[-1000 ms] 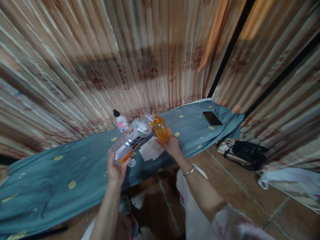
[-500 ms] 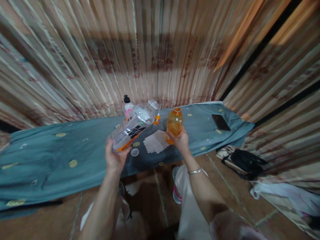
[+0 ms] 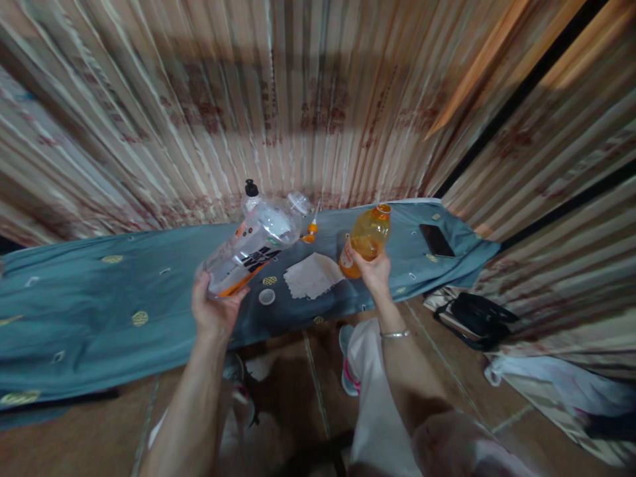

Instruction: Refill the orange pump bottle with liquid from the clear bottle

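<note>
My left hand (image 3: 212,309) grips the base of a large clear plastic bottle (image 3: 253,246) with a black, white and orange label, held tilted with its open neck pointing away to the right. My right hand (image 3: 373,272) holds a small orange bottle (image 3: 366,238), uncapped and tilted to the right above a long table under a blue-grey cloth (image 3: 124,298). A white cap (image 3: 267,297) and a white cloth (image 3: 312,276) lie on the table between my hands.
A bottle with a black cap (image 3: 250,193) stands at the table's back by the striped curtain (image 3: 298,99). A small orange item (image 3: 311,231) lies near it. A dark phone (image 3: 436,240) rests at the right end. A black bag (image 3: 479,317) sits on the tiled floor.
The orange bottle was at the clear bottle's mouth; my right hand has drawn it away to the right and tipped it. My left hand with the clear bottle stayed tilted and shifted slightly left.
</note>
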`<state>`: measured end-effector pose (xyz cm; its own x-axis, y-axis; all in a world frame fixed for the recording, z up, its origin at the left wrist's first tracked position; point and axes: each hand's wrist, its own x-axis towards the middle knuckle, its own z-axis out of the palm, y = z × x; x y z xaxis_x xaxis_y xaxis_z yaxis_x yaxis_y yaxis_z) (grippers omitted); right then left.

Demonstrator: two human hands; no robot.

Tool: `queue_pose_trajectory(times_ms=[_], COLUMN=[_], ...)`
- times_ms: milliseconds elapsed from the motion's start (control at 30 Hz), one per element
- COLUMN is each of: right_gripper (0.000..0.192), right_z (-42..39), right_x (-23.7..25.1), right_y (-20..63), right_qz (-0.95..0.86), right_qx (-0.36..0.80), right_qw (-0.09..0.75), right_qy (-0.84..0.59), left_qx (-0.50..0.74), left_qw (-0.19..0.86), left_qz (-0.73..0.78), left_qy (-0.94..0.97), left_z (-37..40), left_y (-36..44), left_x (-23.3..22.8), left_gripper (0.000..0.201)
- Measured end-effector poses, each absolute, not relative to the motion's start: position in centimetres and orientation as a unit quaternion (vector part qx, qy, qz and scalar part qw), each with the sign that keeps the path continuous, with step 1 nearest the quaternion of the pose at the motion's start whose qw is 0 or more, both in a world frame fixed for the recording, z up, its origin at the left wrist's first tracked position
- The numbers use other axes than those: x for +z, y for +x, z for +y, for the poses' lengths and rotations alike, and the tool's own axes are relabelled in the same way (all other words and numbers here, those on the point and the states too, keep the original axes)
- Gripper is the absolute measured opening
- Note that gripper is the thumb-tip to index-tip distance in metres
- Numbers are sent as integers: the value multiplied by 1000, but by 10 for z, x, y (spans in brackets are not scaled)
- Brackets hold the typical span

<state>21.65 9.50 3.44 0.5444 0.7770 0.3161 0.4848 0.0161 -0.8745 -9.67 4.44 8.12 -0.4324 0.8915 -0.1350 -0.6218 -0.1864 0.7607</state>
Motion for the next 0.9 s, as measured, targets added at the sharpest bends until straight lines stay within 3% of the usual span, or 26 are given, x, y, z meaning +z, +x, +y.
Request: queue_pose_trajectory(times_ms=[233,533,900], right_gripper=[61,61,66], right_z=[95,94,93], right_x=[30,35,37], right_y=[214,181,181], right_qz=[-466,-521,-529], right_qx=[165,158,177], right_qw=[552,477,478], right_qy=[-671,-690,-678], left_qx=[763,759,762], left_qw=[488,496,499], left_qz=[391,387,384], left_qy=[162,167,150], left_z=[45,47,51], left_y=[-99,-95,-89], left_x=[84,82,89], left_gripper=[36,45,53])
